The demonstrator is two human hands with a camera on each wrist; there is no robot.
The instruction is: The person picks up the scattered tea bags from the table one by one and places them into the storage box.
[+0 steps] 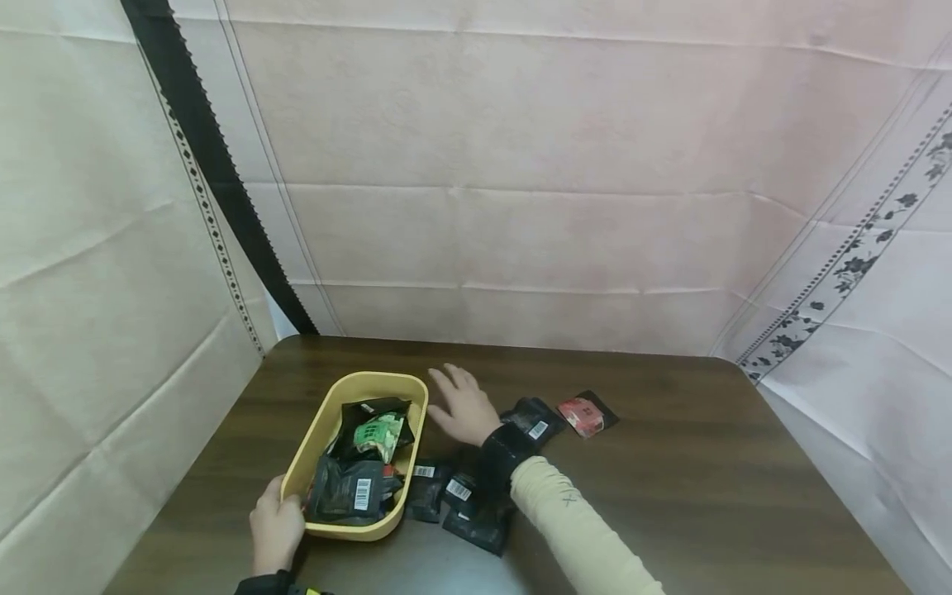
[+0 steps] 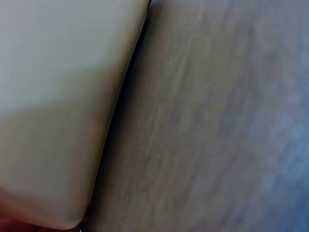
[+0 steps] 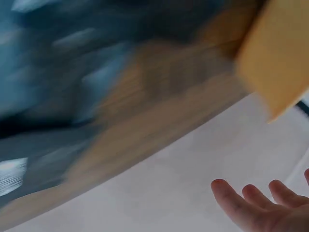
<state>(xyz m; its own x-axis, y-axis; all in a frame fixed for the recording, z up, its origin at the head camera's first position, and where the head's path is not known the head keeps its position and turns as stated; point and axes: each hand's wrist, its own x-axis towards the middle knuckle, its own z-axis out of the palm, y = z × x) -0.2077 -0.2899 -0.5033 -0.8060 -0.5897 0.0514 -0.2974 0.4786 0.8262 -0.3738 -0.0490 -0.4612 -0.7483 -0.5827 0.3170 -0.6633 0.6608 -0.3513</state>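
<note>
A yellow plastic bin point(image 1: 349, 533) stands tilted in line with the table's left side, with several small black packets inside. One packet point(image 1: 379, 434) in it has a green front, and another point(image 1: 349, 492) shows a white barcode label. My left hand point(image 1: 277, 522) grips the bin's near left corner; the left wrist view shows the bin's pale wall point(image 2: 53, 111) close up. My right hand point(image 1: 467, 406), fingers spread and holding nothing, hovers beside the bin's right rim. Below its wrist lie several black packets point(image 1: 427, 496), partly hidden by the forearm.
Right of the right wrist lie a black packet point(image 1: 537, 420) with a barcode and a red-fronted packet point(image 1: 587, 413). The brown wooden table point(image 1: 706, 479) extends to the right. Pale cloth point(image 1: 521, 207) hangs behind the table and along both sides.
</note>
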